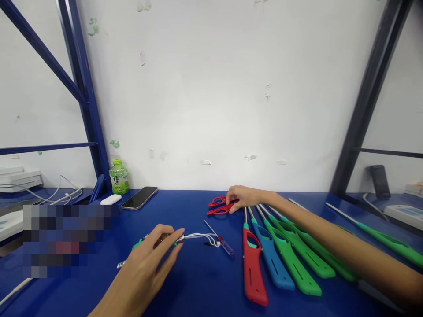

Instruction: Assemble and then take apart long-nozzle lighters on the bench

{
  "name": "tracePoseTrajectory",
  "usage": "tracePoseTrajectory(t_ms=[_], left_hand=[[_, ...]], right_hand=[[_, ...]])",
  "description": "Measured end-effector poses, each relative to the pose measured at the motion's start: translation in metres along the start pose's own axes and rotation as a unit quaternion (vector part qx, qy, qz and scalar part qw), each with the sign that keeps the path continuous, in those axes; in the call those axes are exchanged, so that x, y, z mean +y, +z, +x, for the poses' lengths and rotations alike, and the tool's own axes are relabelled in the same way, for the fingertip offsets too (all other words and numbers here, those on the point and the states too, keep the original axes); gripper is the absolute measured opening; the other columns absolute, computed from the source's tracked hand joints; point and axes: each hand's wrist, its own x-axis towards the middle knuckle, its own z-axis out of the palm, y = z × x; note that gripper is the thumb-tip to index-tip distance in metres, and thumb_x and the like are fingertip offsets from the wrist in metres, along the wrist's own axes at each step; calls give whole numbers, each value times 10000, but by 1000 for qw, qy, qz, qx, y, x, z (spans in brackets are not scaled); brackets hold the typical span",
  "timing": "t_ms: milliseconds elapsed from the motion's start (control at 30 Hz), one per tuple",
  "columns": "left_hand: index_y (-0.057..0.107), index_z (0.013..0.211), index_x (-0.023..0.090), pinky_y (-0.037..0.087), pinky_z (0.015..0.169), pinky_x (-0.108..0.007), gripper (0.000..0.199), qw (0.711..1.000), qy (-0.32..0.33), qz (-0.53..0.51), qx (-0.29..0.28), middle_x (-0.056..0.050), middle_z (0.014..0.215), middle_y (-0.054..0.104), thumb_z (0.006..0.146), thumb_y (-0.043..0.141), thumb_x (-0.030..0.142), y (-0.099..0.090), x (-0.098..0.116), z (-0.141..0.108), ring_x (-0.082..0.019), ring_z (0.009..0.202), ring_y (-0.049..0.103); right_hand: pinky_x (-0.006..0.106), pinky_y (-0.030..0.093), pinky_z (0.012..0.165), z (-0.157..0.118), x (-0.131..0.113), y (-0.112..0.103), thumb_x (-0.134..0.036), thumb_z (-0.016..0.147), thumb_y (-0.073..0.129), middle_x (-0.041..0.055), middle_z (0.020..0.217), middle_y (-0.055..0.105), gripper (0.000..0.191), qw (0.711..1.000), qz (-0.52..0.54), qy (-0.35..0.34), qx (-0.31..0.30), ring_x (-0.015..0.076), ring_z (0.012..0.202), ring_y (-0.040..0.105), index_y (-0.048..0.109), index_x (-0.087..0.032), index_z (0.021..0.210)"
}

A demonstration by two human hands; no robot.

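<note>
My left hand [150, 259] has its fingers closed around a small part, mostly hidden, from which thin white wires [198, 235] run to the right. A bit of green plastic [137, 243] shows behind that hand. Farther back, my right hand [243, 198] reaches across the table, its fingers curled down on the right end of red lighter casing halves [218, 209]. Between the two hands lies a screwdriver [226, 246] with a purple clear handle. Under my right forearm are several long-nosed lighters, among them a red one [254, 273], a blue one [272, 259] and a green one [294, 264].
A phone [139, 198], a white case [111, 200] and a green drink bottle [119, 177] stand or lie at the back left of the blue table [198, 290]. Another green lighter [390, 242] lies far right. Metal posts [84, 88] rise beside the white wall.
</note>
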Motion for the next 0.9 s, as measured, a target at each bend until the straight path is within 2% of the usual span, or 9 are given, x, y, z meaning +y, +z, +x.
tracePoseTrajectory(t_ms=[133,233,367,433,567,700,800,900], left_hand=[[651,1329,226,534,806,-206,281,1000,-18,-14,13,-47,1141,641,1132,466,302,5,-3,-4,-117,914,720],[675,1299,230,537,807,-184,258,999,-18,-24,31,-34,1100,661,1122,497,288,0,-3,1,-105,893,720],[708,1244,260,533,915,-161,215,995,-45,-28,79,-2,1103,722,1082,594,345,-27,-6,9,-105,952,729],[722,1213,292,535,956,-185,219,991,-89,-30,100,22,1113,750,1045,649,411,-44,-8,10,-124,983,727],[763,1090,333,556,996,-282,211,976,-180,-21,123,58,1076,773,962,730,497,-70,-7,6,-178,996,723],[778,1117,346,560,1013,-289,252,977,-183,-22,104,56,1116,778,948,729,527,-73,1,5,-188,1016,735],[785,1108,365,585,906,-215,216,983,-158,-40,83,57,1068,781,996,663,502,-68,8,9,-153,967,752],[782,1121,358,582,880,-168,200,985,-153,-52,57,45,1087,774,1030,628,446,-61,14,11,-128,974,755]], right_hand=[[477,602,934,-3,-15,-5,-378,1024,683,104,1335,666,357,1000,8,7,8,260,1116,692,647,-186,1323],[467,608,915,-13,-29,-13,-380,1023,685,100,1304,678,350,1000,20,9,23,251,1088,700,651,-179,1309],[441,600,884,-32,-60,-24,-438,1016,687,79,1178,719,346,998,32,7,61,227,1002,713,679,-169,1233],[400,571,847,-42,-85,-25,-566,947,741,83,1084,755,488,996,36,4,85,244,974,708,703,-169,1228],[357,494,754,-56,-149,-8,-638,954,688,66,1007,784,484,995,27,-33,85,251,898,708,759,-204,1156],[352,439,707,-63,-200,22,-585,972,681,44,949,772,380,995,14,-73,65,244,819,697,757,-222,1056],[347,430,688,-64,-209,38,-560,990,665,50,972,741,352,994,-4,-87,69,251,829,688,723,-222,1067],[344,454,717,-61,-192,42,-524,1004,666,68,1055,714,337,994,0,-83,74,262,907,680,701,-226,1156]])
